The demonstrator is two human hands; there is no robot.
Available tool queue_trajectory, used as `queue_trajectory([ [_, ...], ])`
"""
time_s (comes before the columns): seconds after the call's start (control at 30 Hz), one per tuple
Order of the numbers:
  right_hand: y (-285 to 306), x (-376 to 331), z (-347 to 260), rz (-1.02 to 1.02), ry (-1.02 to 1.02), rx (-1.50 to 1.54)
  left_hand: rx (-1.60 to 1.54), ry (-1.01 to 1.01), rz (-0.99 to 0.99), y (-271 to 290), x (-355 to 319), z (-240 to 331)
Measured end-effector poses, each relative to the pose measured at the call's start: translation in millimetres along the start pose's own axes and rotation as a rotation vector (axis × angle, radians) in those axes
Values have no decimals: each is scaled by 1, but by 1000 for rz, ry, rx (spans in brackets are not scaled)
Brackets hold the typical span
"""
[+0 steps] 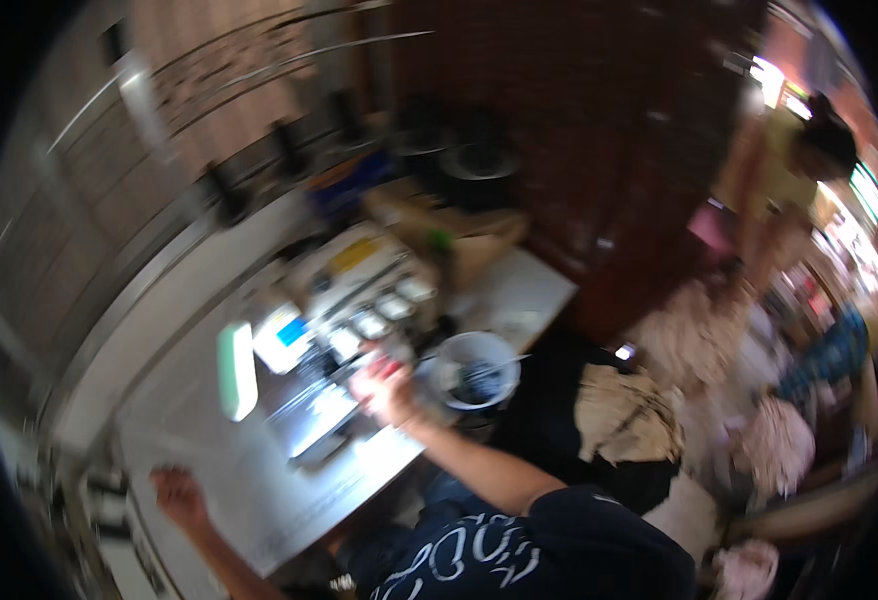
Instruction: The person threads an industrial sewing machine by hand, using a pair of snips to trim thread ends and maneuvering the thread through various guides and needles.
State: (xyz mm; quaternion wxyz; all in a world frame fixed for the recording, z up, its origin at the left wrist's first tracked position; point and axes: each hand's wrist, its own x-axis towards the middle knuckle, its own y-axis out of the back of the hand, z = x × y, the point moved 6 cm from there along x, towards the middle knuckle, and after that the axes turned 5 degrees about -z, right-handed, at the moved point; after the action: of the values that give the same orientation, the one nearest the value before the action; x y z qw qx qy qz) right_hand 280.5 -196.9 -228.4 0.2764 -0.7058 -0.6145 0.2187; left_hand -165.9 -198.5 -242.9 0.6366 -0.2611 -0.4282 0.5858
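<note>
A sewing machine (pixel 374 275) with a pale body and a yellow patch stands on the white table (pixel 289 515). My right hand (pixel 387 390) is raised at its front, beside the lit metal plate (pixel 324 412). Motion smears its fingers, and a reddish patch shows at them; whether they hold anything is unclear. Over the table's left part is my left hand (pixel 179 497), apart from the machine, its fingers loosely spread with nothing seen in them. Close to the right of my right hand sits a white bucket (pixel 477 370) with dark contents.
A green and white block (pixel 238 370) lies left of the machine. Brown paper or cardboard (pixel 479 240) is behind it, with thread stands along the back. At right, a person (pixel 794 160) bends over heaped pale cloth (pixel 694 335); tan fabric (pixel 627 413) lies nearer.
</note>
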Motion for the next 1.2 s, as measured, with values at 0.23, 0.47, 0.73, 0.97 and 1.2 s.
queue_trajectory([
  [0.23,-12,-21,9,-285,305,-612,-156,209,-730,17,26,1],
  [0.47,20,-9,-8,-29,212,-143,126,-288,377,38,5,60],
  [0.73,41,-41,-29,7,85,-292,136,-256,-1,38,-41,115],
  [0.97,40,-9,-28,48,64,-56,231,-392,187,-15,-43,96],
  [1.2,20,9,-29,37,6,-37,84,-459,275,12,-52,135],
])
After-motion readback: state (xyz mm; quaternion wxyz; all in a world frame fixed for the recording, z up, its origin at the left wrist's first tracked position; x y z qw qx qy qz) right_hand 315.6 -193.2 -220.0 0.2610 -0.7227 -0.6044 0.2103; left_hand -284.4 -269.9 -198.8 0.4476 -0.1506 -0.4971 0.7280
